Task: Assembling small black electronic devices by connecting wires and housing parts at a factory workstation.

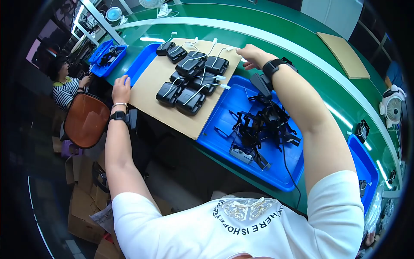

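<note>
A cardboard sheet (151, 101) bears several black plastic cases (190, 101) with white leads and plugs. At its left side, the rim of a blue tray (144, 61) shows from beneath the sheet. My left hand (121, 91) is closed at this rim, beside the sheet's near left corner; its fingertips are partly hidden. My right hand (254, 57) reaches to the sheet's far right corner, thumb and forefinger at the edge with the other fingers curled below. A black watch sits on each wrist.
Right of the sheet, a blue tray (274, 179) holds tangled black brackets (263, 123). A smaller blue tray (105, 67) stands far left, near a seated person (64, 88) and a brown chair (87, 120). A fan (392, 108) and a flat cardboard piece (345, 56) are at right.
</note>
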The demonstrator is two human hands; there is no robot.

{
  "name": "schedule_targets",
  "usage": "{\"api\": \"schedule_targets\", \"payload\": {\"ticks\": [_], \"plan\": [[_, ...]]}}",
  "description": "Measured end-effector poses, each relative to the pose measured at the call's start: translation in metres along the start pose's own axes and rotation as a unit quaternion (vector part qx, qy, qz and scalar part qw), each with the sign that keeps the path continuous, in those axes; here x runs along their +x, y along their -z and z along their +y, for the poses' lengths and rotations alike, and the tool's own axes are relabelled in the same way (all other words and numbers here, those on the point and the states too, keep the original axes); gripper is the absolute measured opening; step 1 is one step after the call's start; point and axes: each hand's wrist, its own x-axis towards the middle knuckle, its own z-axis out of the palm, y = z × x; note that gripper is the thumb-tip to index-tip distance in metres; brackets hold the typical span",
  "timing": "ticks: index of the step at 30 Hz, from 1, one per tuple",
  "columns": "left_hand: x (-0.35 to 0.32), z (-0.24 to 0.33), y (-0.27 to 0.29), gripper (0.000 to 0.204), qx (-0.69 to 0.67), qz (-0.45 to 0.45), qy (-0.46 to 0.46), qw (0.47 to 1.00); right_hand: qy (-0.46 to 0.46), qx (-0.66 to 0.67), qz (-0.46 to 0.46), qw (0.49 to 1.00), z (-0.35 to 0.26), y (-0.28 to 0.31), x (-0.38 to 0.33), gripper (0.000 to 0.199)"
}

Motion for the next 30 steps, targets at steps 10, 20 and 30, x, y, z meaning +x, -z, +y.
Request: {"api": "schedule_targets", "payload": {"ticks": [10, 20, 30], "plan": [[-0.109, 0.096, 0.013, 0.055, -0.562, 0.079, 0.399, 0.72, 0.019, 0.106, -0.101, 0.989, 0.017, -0.01, 0.044, 0.047], [-0.117, 0.141, 0.019, 0.051, -0.682, 0.049, 0.31, 0.66, 0.015, 0.143, -0.084, 0.986, 0.021, -0.016, 0.016, 0.049], [-0.116, 0.152, 0.026, 0.059, -0.364, 0.144, 0.324, 0.862, 0.002, 0.005, -0.08, 0.997, 0.023, 0.001, -0.007, 0.048]]}}
